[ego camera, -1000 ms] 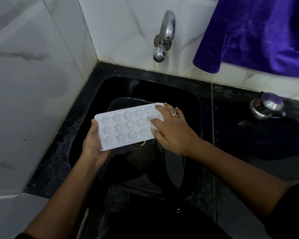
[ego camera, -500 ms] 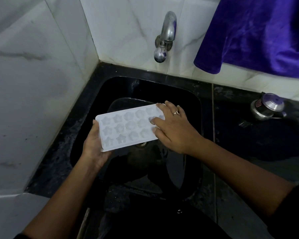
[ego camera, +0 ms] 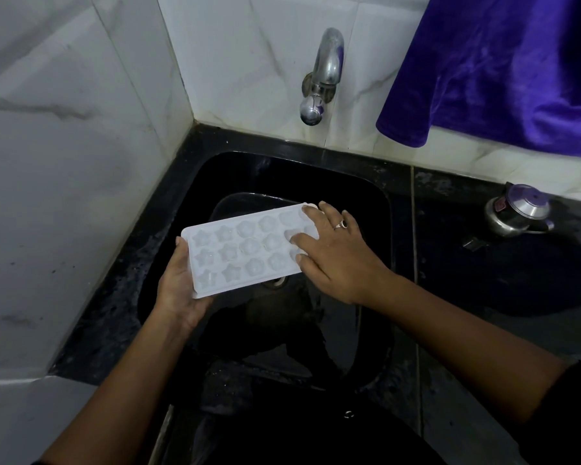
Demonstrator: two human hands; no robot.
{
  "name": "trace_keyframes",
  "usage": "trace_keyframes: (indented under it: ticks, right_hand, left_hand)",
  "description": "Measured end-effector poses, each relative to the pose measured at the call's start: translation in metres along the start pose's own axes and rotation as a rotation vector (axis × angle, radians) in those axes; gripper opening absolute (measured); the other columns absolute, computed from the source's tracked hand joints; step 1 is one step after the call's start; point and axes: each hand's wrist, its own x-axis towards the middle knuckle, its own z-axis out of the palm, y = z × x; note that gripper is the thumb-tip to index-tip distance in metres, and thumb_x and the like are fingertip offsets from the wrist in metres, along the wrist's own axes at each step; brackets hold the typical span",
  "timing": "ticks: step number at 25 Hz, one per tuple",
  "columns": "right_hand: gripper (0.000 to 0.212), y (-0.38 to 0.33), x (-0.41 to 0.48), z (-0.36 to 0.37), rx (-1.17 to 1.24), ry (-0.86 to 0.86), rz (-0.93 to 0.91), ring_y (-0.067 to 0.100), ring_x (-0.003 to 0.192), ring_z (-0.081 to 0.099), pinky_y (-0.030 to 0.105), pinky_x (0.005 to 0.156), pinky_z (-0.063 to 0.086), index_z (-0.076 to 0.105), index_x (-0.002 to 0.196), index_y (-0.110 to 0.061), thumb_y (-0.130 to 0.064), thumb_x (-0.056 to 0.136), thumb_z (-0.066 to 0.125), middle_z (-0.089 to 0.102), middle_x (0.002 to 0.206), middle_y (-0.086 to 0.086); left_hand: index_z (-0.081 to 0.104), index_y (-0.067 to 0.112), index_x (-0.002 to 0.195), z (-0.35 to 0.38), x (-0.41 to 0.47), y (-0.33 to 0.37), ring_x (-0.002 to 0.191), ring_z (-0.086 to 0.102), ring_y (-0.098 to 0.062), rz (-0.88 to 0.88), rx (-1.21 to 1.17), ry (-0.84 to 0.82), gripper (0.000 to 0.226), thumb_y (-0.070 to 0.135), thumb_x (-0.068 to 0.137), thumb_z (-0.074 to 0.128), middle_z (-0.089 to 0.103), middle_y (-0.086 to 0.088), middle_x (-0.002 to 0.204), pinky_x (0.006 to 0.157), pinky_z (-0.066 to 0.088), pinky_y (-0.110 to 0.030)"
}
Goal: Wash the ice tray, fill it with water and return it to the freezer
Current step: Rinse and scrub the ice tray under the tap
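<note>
Holding the white ice tray over the black sink, cavities up. Clasped at its left end by the left grip; touched at its right end by straight fingers of the right grip.

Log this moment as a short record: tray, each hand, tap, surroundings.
ice tray: white, cavities up, held over the black sink
left hand: grips the tray's left end from below
right hand: straight fingers rest on the tray's right end
tap: wall-mounted, no stream visible
surroundings: purple cloth hangs upper right; metal pot on the counter right of the sink
</note>
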Motion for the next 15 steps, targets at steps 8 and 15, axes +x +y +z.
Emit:
trace_keyframes:
  ticks: [8,15]
  right_hand:
    - [0.050,-0.009,0.001,0.004,-0.017,0.013,0.008,0.039,0.156,0.012,0.066,0.123,0.012,0.057,0.140,-0.026,-0.045,0.105,0.028,0.022,0.167,0.017]
    - [0.055,-0.011,-0.003,0.005,0.010,0.008,0.024,0.038,0.157,0.009,0.065,0.124,0.010,0.053,0.145,-0.030,-0.049,0.103,0.023,0.020,0.168,0.013]
  left_hand:
    - [0.063,0.013,0.137,-0.001,-0.001,0.002,0.112,0.074,-0.028,0.000,-0.027,0.014,0.066,0.060,0.107,0.028,0.073,-0.011,0.130,0.078,0.065,-0.040]
    - [0.061,0.012,0.140,-0.008,-0.002,0.007,0.114,0.073,-0.028,-0.007,-0.003,0.004,0.066,0.059,0.108,0.027,0.072,-0.011,0.131,0.079,0.065,-0.040]
